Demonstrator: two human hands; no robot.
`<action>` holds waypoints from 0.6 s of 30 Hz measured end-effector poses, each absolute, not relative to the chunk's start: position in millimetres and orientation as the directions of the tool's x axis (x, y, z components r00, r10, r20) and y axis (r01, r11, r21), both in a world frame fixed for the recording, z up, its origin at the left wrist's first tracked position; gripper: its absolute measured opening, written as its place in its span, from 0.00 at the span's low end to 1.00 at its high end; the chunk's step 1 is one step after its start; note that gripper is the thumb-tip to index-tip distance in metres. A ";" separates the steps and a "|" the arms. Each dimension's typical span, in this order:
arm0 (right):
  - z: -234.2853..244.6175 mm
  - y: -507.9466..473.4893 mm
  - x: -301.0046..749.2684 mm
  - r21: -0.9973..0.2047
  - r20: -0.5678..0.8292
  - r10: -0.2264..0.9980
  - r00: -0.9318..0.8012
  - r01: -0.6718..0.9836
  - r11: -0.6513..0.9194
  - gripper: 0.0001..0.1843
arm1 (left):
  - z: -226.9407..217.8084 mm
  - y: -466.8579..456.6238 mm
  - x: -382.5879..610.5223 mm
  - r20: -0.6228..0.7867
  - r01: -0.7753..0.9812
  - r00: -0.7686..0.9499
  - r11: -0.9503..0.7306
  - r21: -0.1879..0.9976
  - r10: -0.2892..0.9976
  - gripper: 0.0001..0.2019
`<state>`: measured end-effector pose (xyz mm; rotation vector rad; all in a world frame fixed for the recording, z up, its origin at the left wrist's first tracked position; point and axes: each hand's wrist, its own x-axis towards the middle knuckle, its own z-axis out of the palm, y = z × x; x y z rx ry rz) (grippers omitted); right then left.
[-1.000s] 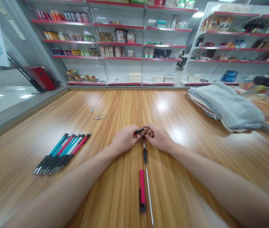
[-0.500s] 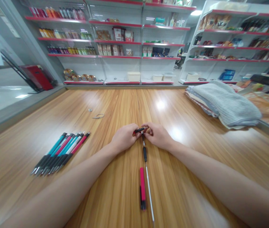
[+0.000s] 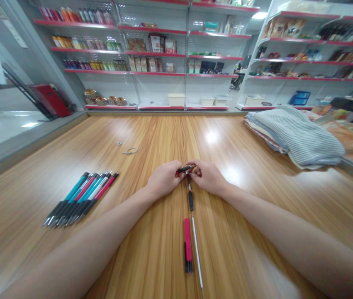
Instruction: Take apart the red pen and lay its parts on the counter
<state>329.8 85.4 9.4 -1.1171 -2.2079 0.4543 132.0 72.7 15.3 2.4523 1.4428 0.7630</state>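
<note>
My left hand (image 3: 165,178) and my right hand (image 3: 210,177) meet at the middle of the table. Between them lies a short dark pen part (image 3: 183,169), pinched at both ends by their closed fingers; its far details are too small to make out. Just below the fingertips, a black pen grip (image 3: 190,201) with a light tip rests on the wood. Nearer to me are a pink pen barrel (image 3: 188,245) with a black clip and a thin white ink refill (image 3: 196,253), side by side. Left of my forearm, several assembled pens (image 3: 79,199) lie in a row, in teal, pink and white.
A thin looped band (image 3: 130,151) and a small metallic piece (image 3: 119,143) lie on the wooden table (image 3: 151,133) beyond my left hand. Folded striped cloths (image 3: 297,135) are stacked at the right. Stocked shelves (image 3: 156,74) stand behind the table's far edge.
Both hands keep their pinch on the dark pen part with hardly any movement. The whole view has shifted slightly.
</note>
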 end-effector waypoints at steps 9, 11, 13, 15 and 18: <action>9.5 86.0 329.3 -0.546 0.369 0.812 -0.453 0.602 0.583 0.19 | 15.9 73.0 132.1 0.332 0.761 0.398 -0.510 0.401 0.855 0.07; 9.1 86.5 329.1 -0.545 0.369 0.810 -0.456 0.600 0.586 0.19 | 16.2 73.0 132.2 0.330 0.762 0.403 -0.512 0.396 0.854 0.07; 8.7 86.9 329.0 -0.542 0.371 0.807 -0.460 0.598 0.590 0.19 | 16.3 72.9 132.5 0.331 0.761 0.404 -0.514 0.396 0.853 0.07; 8.6 87.1 329.1 -0.542 0.374 0.805 -0.461 0.596 0.593 0.19 | 16.4 72.6 132.8 0.332 0.760 0.402 -0.513 0.398 0.853 0.06; 8.7 87.0 329.3 -0.540 0.371 0.806 -0.461 0.599 0.591 0.19 | 16.4 72.0 133.1 0.330 0.763 0.400 -0.510 0.397 0.855 0.07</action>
